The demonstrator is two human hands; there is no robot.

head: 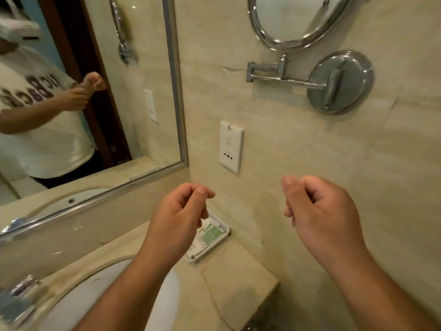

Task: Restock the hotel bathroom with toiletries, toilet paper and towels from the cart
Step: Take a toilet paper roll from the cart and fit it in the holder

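Observation:
A white tray point(223, 237) sits in the back right corner of the beige stone counter point(238, 278), against the wall. Green and white toiletry packets point(211, 234) lie inside it. My left hand point(181, 211) hovers just above the tray's left part, fingers curled loosely with nothing visible in them. My right hand point(315, 211) is raised to the right of the tray, in front of the wall, fingers curled in and empty.
A white basin point(107, 295) is set in the counter below my left arm, with a chrome tap point(23, 285) at the far left. A framed wall mirror point(176, 91), a wall socket point(231, 146) and a chrome swing-arm shaving mirror point(298, 25) hang above.

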